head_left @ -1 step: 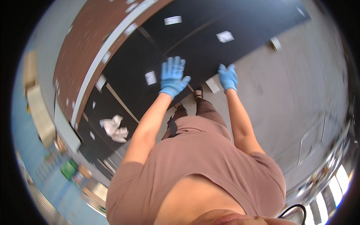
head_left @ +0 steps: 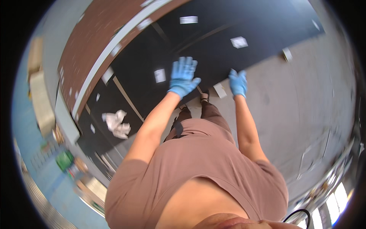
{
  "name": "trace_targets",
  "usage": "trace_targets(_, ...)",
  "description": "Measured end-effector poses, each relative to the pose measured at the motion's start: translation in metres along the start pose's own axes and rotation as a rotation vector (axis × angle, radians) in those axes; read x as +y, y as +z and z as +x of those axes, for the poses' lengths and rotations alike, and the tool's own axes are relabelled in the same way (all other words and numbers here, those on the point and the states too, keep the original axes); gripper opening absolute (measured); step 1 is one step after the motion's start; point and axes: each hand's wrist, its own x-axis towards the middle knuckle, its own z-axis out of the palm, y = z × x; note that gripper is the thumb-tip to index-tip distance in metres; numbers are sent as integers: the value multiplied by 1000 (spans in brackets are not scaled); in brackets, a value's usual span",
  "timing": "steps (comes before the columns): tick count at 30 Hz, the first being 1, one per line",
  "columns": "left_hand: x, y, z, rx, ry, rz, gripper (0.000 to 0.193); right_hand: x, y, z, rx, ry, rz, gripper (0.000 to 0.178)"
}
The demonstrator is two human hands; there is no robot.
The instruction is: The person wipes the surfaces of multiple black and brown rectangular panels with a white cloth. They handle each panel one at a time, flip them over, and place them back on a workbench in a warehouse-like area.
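Observation:
My left hand point(head_left: 183, 77), in a blue glove, is spread flat with its fingers stretched out over the long black panel point(head_left: 213, 49). It seems to rest on the surface, though contact is hard to judge. A small white label point(head_left: 159, 75) lies just left of it. By the panel's near edge is my right hand point(head_left: 238, 84), also gloved in blue. Its fingers are curled and the thumb points toward the edge; whatever they may hold is hidden or too small to make out.
A crumpled whitish cloth point(head_left: 117, 124) lies on the panel's left part. More white labels point(head_left: 239, 42) dot the black surface. Beyond runs a pale strip point(head_left: 100, 60) beside a reddish-brown board point(head_left: 89, 42). Small white blocks point(head_left: 220, 90) sit along the near edge, above grey floor point(head_left: 289, 103).
The view has shifted a little, so the panel, labels and both hands appear slightly further right. Each hand keeps nearly the same pose.

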Motion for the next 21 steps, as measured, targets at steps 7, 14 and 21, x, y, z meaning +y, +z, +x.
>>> trace_targets(7, -5, 9, -10, 97, -33, -23, 94, 23, 11, 19, 35, -112, -69, 59)
trace_targets(14, -17, -30, -61, 395, -137, -171, 88, 6, -19, 0, 100, -95, -567, 96)
trace_targets(21, -37, -68, -282, 604, -525, -278, 75, -97, 25, -146, 259, -1156, -630, 68)
